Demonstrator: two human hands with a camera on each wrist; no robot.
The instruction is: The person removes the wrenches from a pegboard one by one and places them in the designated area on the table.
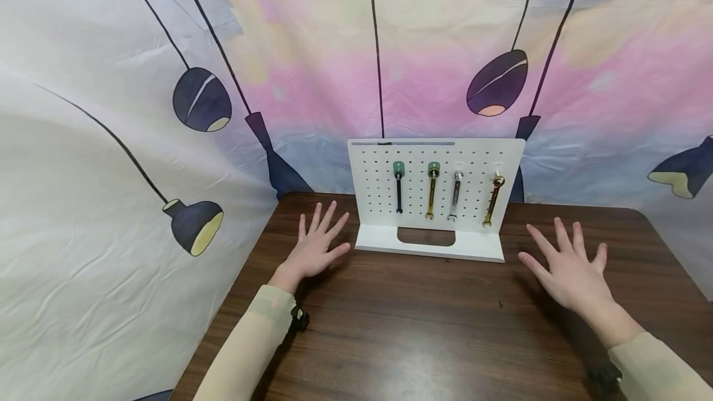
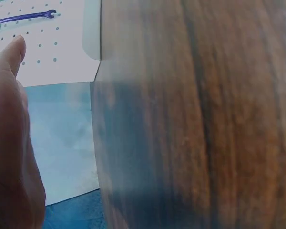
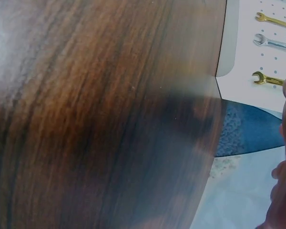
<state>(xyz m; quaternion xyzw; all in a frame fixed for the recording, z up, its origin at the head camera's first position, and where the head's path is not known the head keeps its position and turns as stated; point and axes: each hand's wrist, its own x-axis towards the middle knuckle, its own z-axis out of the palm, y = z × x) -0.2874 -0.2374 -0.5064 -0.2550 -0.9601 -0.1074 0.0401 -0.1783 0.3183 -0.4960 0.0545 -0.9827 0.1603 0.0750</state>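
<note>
My left hand [image 1: 313, 251] is spread over the table to the left of a white pegboard stand [image 1: 379, 239], holding nothing. To the stand's right, my right hand [image 1: 576, 274] also has its fingers spread and holds nothing. Several wrenches hang in a row on the board: a dark blue-purple wrench [image 1: 398, 193], a gold wrench [image 1: 431, 195], a silver wrench [image 1: 455, 195] and another gold wrench [image 1: 492, 202] at the right end. The left wrist view shows the purple wrench [image 2: 24, 17] beyond my thumb; the right wrist view shows the right-end gold wrench [image 3: 267, 78] near a fingertip.
The stand is near the back edge of a dark brown wooden table [image 1: 401, 320]. A slot is cut in its white base. Behind the table hangs a cloth backdrop [image 1: 317, 48] printed with lamps. Dark wrist devices, such as the left one [image 1: 299, 318], sit at both sleeves.
</note>
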